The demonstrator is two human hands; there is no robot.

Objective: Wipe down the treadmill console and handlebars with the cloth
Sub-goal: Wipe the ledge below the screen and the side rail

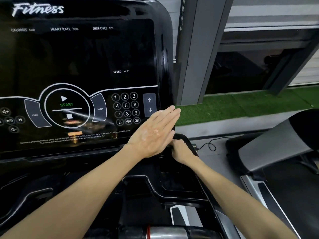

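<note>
Left grip (153, 135) flat, fingers straight, holding nothing, over console (77, 57) right corner. Right grip (181, 150) curled round dark object (178, 136) behind it. Tray (179, 181) near: contents unclear.

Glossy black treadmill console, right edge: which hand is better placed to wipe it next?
Right. The right hand grips what looks like a dark bunched cloth at the lower right corner of the glossy black treadmill console. The left hand is flat above it, its fingers straight, holding nothing visible.

Post: grey upright (195, 49)
Window: dark glass (241, 71), striped blind (272, 11) above
Floor: green turf (241, 104) beyond a grey strip (215, 128)
My right: I see another treadmill (269, 145)
</note>
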